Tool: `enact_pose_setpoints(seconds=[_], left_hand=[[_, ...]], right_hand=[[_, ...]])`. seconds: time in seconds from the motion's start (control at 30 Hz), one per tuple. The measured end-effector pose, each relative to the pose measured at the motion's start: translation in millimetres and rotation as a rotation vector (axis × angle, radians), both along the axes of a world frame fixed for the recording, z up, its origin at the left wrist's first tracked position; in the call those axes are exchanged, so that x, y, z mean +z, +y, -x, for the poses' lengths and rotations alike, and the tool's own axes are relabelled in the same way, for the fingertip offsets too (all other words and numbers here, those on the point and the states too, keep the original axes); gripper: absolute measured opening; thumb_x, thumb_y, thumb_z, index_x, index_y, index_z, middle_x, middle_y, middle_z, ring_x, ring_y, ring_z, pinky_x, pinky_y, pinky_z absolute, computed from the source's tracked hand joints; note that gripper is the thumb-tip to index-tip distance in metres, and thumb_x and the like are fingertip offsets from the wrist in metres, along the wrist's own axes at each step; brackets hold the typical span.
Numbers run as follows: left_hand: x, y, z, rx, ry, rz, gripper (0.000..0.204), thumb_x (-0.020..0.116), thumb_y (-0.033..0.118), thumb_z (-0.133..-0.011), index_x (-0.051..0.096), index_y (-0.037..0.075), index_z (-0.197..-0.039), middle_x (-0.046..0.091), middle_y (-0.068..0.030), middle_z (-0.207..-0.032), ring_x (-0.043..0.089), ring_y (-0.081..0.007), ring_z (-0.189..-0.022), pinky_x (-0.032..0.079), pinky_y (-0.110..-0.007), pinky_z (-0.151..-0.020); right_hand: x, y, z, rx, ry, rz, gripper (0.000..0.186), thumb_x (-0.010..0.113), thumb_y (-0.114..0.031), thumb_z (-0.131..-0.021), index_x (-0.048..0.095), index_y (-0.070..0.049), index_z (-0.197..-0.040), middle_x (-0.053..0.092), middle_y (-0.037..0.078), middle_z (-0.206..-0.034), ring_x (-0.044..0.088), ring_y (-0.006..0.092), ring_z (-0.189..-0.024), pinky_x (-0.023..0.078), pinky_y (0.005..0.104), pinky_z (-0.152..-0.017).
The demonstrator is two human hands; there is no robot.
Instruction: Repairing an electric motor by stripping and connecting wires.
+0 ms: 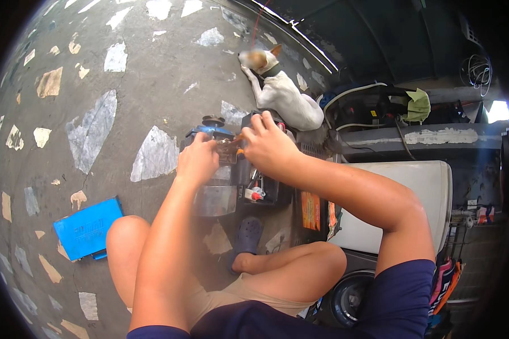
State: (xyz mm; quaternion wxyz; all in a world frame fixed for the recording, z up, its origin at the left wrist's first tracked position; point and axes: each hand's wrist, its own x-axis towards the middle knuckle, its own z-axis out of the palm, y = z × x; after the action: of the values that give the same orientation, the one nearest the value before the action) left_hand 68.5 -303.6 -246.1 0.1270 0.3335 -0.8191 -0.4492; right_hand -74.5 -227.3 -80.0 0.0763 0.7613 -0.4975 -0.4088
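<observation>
My left hand [198,162] is closed at the near side of a blue piece [206,131] with a dark round knob-like part on top. My right hand [270,146] has its fingers curled over the far part of an open black toolbox [272,195]. A brownish, rusty-looking piece [227,148] lies between the two hands; motion and the fingers hide its shape and exactly how each hand grips it. Metal hand tools, one with a red and white end [254,195], lie in the toolbox. Left of it stands a clear plastic container [216,200].
A white dog [291,99] with a dark collar lies just beyond the toolbox. A flat blue case [89,229] rests on the patchy grey floor by my left knee. To the right stand a white-topped appliance [396,206] and a ledge [435,135] with hoses and cables.
</observation>
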Motion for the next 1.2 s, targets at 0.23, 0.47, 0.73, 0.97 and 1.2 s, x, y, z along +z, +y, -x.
enact_pose_setpoints(seconds=[0.23, 0.47, 0.73, 0.97, 1.2], left_hand=[[1.9, 0.4, 3.2, 0.007, -0.022, 0.002, 0.023, 0.066, 0.018, -0.093, 0.078, 0.009, -0.109, 0.066, -0.0104, -0.134, 0.072, -0.0395, -0.106, 0.058, -0.051, -0.095], [2.7, 1.5, 4.2, 0.012, -0.032, -0.019, 0.021, 0.067, 0.017, -0.092, 0.078, 0.008, -0.107, 0.065, -0.0106, -0.137, 0.072, -0.0405, -0.107, 0.058, -0.052, -0.095], [5.4, 0.1, 3.8, -0.034, -0.052, -0.049, 0.027, 0.067, 0.016, -0.091, 0.077, 0.009, -0.116, 0.060, -0.0154, -0.143, 0.071, -0.0430, -0.112, 0.056, -0.055, -0.098], [0.3, 0.7, 3.7, -0.035, -0.056, -0.018, 0.027, 0.066, 0.016, -0.092, 0.077, 0.011, -0.116, 0.061, -0.0157, -0.142, 0.070, -0.0431, -0.113, 0.056, -0.056, -0.098], [-4.7, 0.0, 7.1, 0.000, -0.031, 0.113, 0.018, 0.071, 0.016, -0.089, 0.079, 0.011, -0.104, 0.064, -0.0126, -0.138, 0.074, -0.0393, -0.099, 0.059, -0.052, -0.087]], right_hand=[[-6.0, -6.1, 3.1, 0.186, -0.004, 0.004, 0.025, 0.064, -0.030, -0.092, 0.085, -0.017, -0.097, 0.070, 0.011, -0.112, 0.058, 0.0418, -0.124, 0.039, 0.0601, -0.110], [-0.2, -20.9, -6.6, -0.078, -0.008, -0.206, 0.022, 0.067, -0.029, -0.092, 0.085, -0.017, -0.096, 0.076, 0.009, -0.108, 0.064, 0.0381, -0.114, 0.044, 0.0572, -0.100], [10.0, -24.2, -14.6, -0.585, -0.136, -0.294, 0.026, 0.077, -0.023, -0.085, 0.081, -0.012, -0.109, 0.078, 0.010, -0.111, 0.067, 0.0388, -0.114, 0.046, 0.0569, -0.097], [6.8, -28.5, -17.6, -1.082, -0.312, -0.257, 0.035, 0.079, -0.025, -0.083, 0.078, -0.007, -0.113, 0.077, 0.014, -0.114, 0.068, 0.0425, -0.113, 0.048, 0.0569, -0.096], [10.5, -7.3, -0.1, -0.342, -0.065, -0.148, 0.030, 0.079, -0.033, -0.085, 0.083, -0.010, -0.103, 0.067, 0.014, -0.122, 0.056, 0.0392, -0.127, 0.037, 0.0587, -0.109]])
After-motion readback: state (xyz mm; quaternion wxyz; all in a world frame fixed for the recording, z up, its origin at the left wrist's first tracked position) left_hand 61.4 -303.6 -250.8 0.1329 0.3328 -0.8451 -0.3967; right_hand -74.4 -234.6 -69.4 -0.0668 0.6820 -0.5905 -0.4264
